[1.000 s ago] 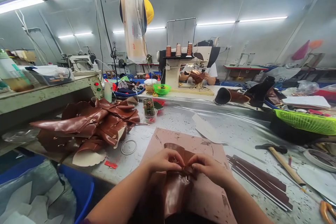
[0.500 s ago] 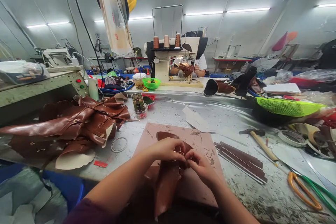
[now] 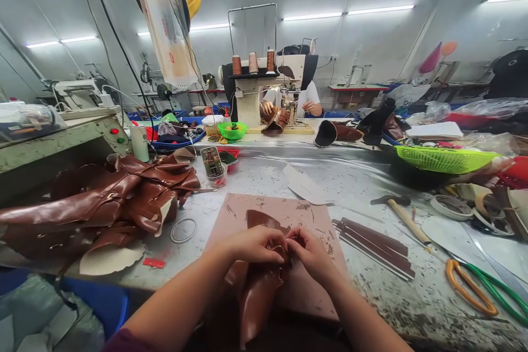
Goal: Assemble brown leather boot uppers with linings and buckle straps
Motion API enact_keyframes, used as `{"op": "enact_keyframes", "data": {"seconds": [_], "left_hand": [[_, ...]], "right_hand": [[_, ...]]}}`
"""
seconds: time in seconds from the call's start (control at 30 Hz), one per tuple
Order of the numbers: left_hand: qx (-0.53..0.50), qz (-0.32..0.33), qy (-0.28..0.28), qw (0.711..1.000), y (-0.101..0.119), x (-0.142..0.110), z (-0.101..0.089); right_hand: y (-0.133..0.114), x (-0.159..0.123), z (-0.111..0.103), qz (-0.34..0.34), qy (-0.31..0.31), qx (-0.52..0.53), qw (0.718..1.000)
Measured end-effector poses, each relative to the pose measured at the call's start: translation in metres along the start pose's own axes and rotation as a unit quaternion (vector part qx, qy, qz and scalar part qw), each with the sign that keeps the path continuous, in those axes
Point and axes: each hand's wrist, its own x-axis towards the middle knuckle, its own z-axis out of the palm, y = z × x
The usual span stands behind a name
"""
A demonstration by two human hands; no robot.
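Observation:
My left hand point(image 3: 252, 244) and my right hand point(image 3: 310, 252) meet over a brown leather piece point(image 3: 258, 286) that lies on a pink-brown cutting mat point(image 3: 313, 214). Both hands have their fingers curled and pinch the top edge of the leather, fingertips almost touching. The lower part of the leather hangs off the table edge toward me. What sits between the fingertips is hidden.
A heap of brown leather pieces point(image 3: 107, 198) lies at the left. Dark strips point(image 3: 373, 245), a hammer point(image 3: 402, 214) and orange-handled scissors point(image 3: 474, 286) lie at the right. A green basket point(image 3: 443, 158) stands beyond. Across the table a person works at a sewing machine point(image 3: 264, 88).
The camera has swung to the right and a little down. My hands have drawn closer together on the leather's top edge.

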Motion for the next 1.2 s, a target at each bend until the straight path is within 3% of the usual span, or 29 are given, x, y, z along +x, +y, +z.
{"op": "enact_keyframes", "data": {"seconds": [0.1,0.23,0.47,0.57,0.73,0.9,0.97,1.1,1.2], "left_hand": [[0.019,-0.026,-0.005,0.999,0.0,0.0,-0.001],[0.039,-0.041,-0.015,0.998,-0.002,0.001,-0.003],[0.051,-0.016,-0.09,0.994,-0.001,0.007,-0.004],[0.083,-0.029,-0.076,0.993,0.002,0.006,-0.006],[0.051,-0.063,-0.011,0.997,0.004,0.002,-0.001],[0.013,-0.062,0.068,0.996,-0.002,-0.003,0.004],[-0.011,-0.058,0.093,0.994,-0.006,-0.007,0.004],[-0.065,-0.034,0.102,0.992,-0.014,-0.017,0.004],[-0.085,-0.007,0.094,0.992,-0.019,-0.022,0.005]], "right_hand": [[-0.008,-0.006,-0.001,-0.038,-0.015,-0.036,0.999],[-0.016,-0.012,-0.003,-0.104,-0.088,-0.06,0.989],[-0.023,-0.012,-0.012,-0.109,-0.183,-0.071,0.974],[-0.02,-0.009,-0.019,-0.1,-0.154,-0.057,0.981],[-0.005,-0.005,-0.011,0.002,-0.073,0.052,0.996],[-0.008,-0.011,0.014,-0.095,0.079,-0.008,0.992],[-0.015,-0.012,0.016,-0.097,0.065,0.028,0.993],[-0.022,-0.009,0.011,0.031,-0.027,0.151,0.988],[-0.022,-0.005,0.016,0.098,-0.007,0.213,0.972]]}}
